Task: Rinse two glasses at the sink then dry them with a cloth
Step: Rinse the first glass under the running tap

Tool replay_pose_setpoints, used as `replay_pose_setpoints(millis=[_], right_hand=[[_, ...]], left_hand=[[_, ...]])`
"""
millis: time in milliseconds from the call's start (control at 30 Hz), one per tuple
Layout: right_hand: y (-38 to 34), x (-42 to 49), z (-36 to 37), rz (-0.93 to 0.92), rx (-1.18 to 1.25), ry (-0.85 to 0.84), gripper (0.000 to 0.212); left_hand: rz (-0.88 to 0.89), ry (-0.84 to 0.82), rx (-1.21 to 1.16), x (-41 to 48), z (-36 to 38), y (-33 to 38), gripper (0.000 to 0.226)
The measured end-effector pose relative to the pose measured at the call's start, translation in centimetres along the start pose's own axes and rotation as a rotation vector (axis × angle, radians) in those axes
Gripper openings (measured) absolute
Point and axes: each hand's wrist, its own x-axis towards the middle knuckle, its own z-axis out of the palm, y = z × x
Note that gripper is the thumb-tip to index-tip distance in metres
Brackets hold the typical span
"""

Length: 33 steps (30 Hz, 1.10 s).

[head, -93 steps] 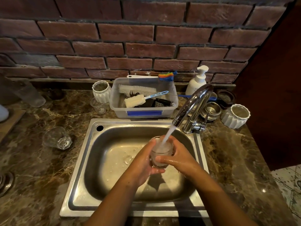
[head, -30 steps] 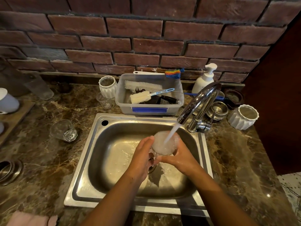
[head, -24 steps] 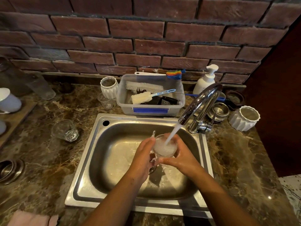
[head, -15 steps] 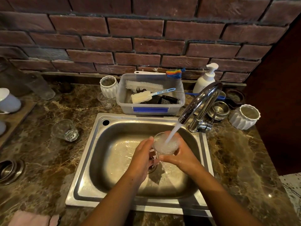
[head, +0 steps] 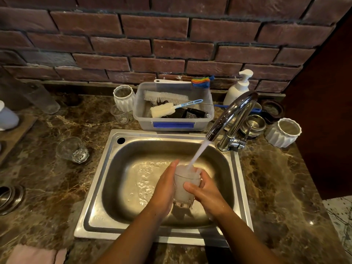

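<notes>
A clear glass (head: pixel 184 187) full of foaming water stands upright over the steel sink (head: pixel 106 180), under the running stream from the chrome tap (head: pixel 230 115). My left hand (head: pixel 163 189) presses flat against its left side and my right hand (head: pixel 205 191) wraps its right side, thumb across the front. A second clear glass (head: pixel 73 150) lies on the marble counter left of the sink. A pink cloth (head: pixel 32 254) shows at the bottom left edge.
Behind the sink stands a plastic tub (head: pixel 173 122) of brushes, a white ribbed cup (head: pixel 123 98), a small glass (head: pixel 120 114) and a soap pump (head: pixel 238 88). Metal cups (head: pixel 252 125) and another white ribbed cup (head: pixel 283 132) sit right of the tap. Brick wall behind.
The glass has filled and come upright between both hands, a little lower in the basin. Water keeps running into it and spills over. The view has shifted slightly.
</notes>
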Motion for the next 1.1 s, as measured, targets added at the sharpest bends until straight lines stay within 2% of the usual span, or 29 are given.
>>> replay_pose_setpoints(millis=[133, 233, 267, 433, 567, 733, 900, 1100], right_hand=[[1.3, -0.6, 0.5, 0.079, 0.027, 0.04, 0.07], [2.0, -0.8, 0.8, 0.159, 0.052, 0.049, 0.091], [2.2, -1.0, 0.9, 0.182, 0.073, 0.05, 0.092], [2.2, -1.6, 1.2, 0.251, 0.226, -0.01, 0.063], [1.4, -2.6, 1.4, 0.312, 0.214, -0.017, 0.048], [0.6, -3.7, 1.7, 0.394, 0.158, 0.027, 0.055], [-0.4, -5.4, 2.1, 0.387, 0.155, 0.03, 0.041], [-0.9, -6.0, 2.3, 0.36, 0.142, 0.025, 0.048]], left_hand=[[-0.051, 0.028, 0.016, -0.6, -0.1, -1.3, 0.034], [-0.064, 0.035, -0.014, -1.0, -0.6, -2.1, 0.035], [-0.081, 0.01, -0.029, -1.4, -0.7, -2.3, 0.037], [-0.139, -0.02, -0.012, -2.7, -1.3, -3.0, 0.053], [-0.159, 0.017, 0.009, -3.6, -1.1, -3.1, 0.059], [-0.175, 0.054, 0.009, -4.7, -1.0, -3.1, 0.061], [-0.144, 0.052, 0.014, -6.3, -0.7, -2.9, 0.061], [-0.109, 0.027, -0.005, -7.3, -0.3, -2.2, 0.059]])
